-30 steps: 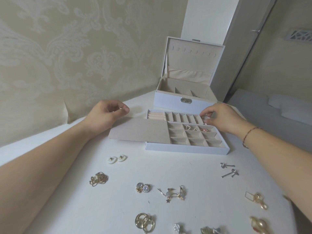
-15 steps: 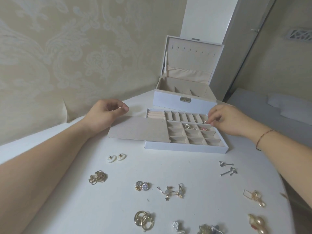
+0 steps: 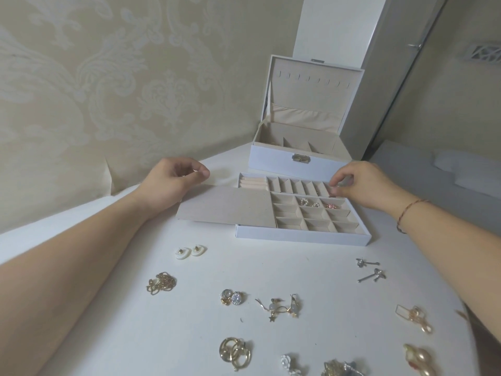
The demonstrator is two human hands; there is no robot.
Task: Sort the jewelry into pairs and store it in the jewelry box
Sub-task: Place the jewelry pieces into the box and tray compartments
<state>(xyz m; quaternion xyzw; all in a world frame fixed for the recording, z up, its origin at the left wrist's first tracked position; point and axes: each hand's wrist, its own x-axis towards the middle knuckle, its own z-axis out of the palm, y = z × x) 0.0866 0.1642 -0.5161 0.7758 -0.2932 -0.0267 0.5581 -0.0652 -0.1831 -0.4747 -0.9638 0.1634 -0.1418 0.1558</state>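
Head view shows your right hand (image 3: 360, 185) over the tray (image 3: 301, 236), fingers curled at a far slot; holding anything, I cannot tell. Your left hand (image 3: 173, 183) rests loosely curled, empty. Next, pick the white earrings (image 3: 189, 251) as a pair.

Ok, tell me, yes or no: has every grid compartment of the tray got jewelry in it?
No: in the tray only two back-row grid compartments hold pieces, a silver pair and a pink piece; the rest look bare.
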